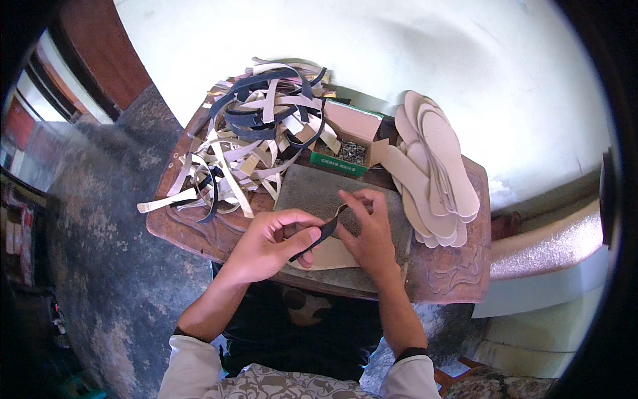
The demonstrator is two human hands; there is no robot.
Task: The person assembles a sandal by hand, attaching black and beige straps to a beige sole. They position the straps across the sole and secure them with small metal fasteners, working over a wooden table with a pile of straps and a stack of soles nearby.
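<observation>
My left hand [267,243] pinches a narrow black strip [323,234] between thumb and fingers, above the near part of a dark grey board [292,189]. The strip's far end bends upward and shows a lighter underside. Beside that end is my right hand [370,233], its thumb and index finger apart; the index fingertip is close to the strip, and I cannot tell if it touches. Under both hands a beige sole-shaped piece [330,257] lies on the board, partly hidden by them.
A tangled heap of black and cream strips [249,143] covers the left of the carved wooden table [438,279]. At the back stands an opened green carton of small nails [352,151]. Several beige insoles [438,159] are piled on the right. A white wall [465,60] rises behind.
</observation>
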